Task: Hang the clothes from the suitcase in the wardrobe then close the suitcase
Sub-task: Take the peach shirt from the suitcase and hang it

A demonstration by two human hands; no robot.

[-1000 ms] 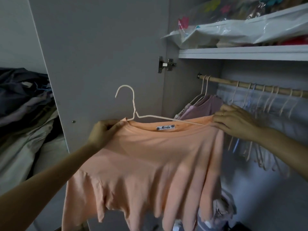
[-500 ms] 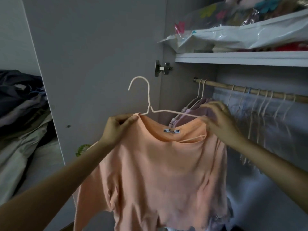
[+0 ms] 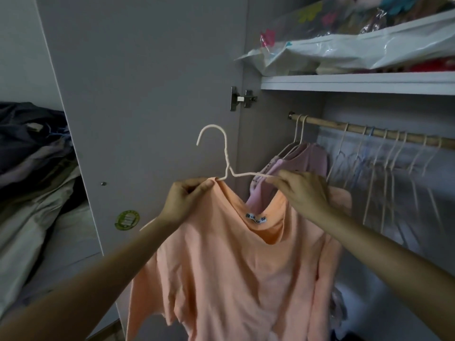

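Both hands are up in front of the open wardrobe, working a peach t-shirt (image 3: 229,267) onto a thin white hanger (image 3: 225,166). The left hand (image 3: 183,201) is pinching the shirt's shoulder right at the neckline, grip clamped on the fabric where the hanger's arm goes in. The right hand (image 3: 304,193) is pinching the other arm of the hanger together with the collar edge, fingers curled on it. The hanger's hook is sticking up above the shirt, not on anything, in front of the grey wardrobe door (image 3: 147,94). The shirt is hanging down loose between the two arms, label showing inside the collar. Just behind the right hand a pink top (image 3: 305,158) is hanging on the wooden rail (image 3: 369,130), and a row of bare hangers (image 3: 394,163) is hanging further right along it, a bit blurry. Above, the shelf (image 3: 357,82) is carrying plastic-bagged stuff (image 3: 357,45). Off to the left a heap of dark and pale clothes (image 3: 32,168) is piled up. Can't see the suitcase from here.
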